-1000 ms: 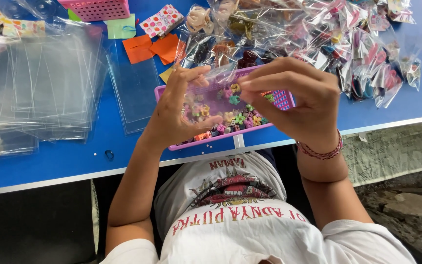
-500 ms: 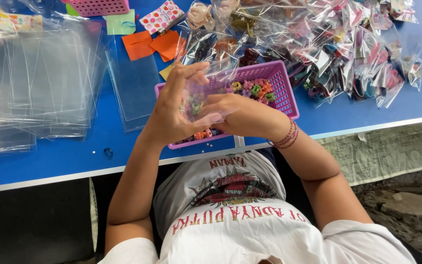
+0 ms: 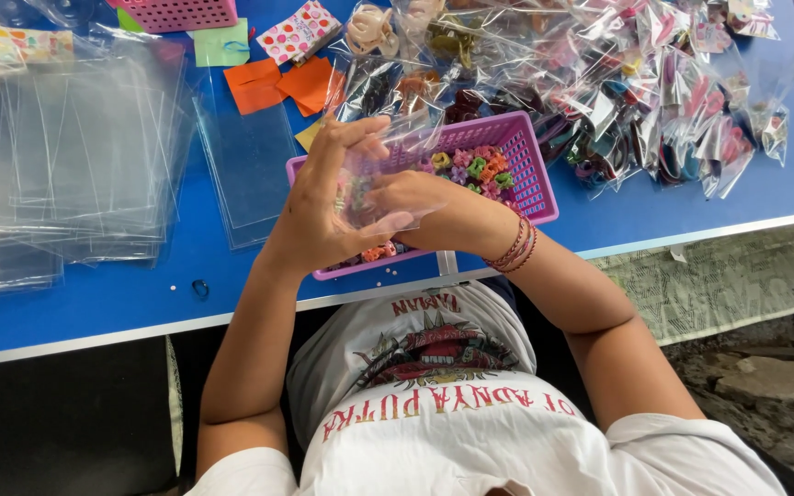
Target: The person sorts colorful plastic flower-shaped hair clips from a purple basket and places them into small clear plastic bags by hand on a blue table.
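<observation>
Blue table | left hand grips clear bag | right hand curled inside purple basket

Head camera looks steeply down (close) over blue table.

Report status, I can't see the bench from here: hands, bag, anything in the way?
Left hand holds clear bag open over purple basket. Right hand at bag mouth, contents unclear. Nothing in the way.

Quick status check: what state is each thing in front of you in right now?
Clear bag: held open, partly filled.
Left hand: gripping the clear bag.
Right hand: fingers in the bag mouth.
Purple basket: upright, holding small coloured clips.
Flat sleeves: stacked, unfilled.
Packed bags: heaped.
</observation>
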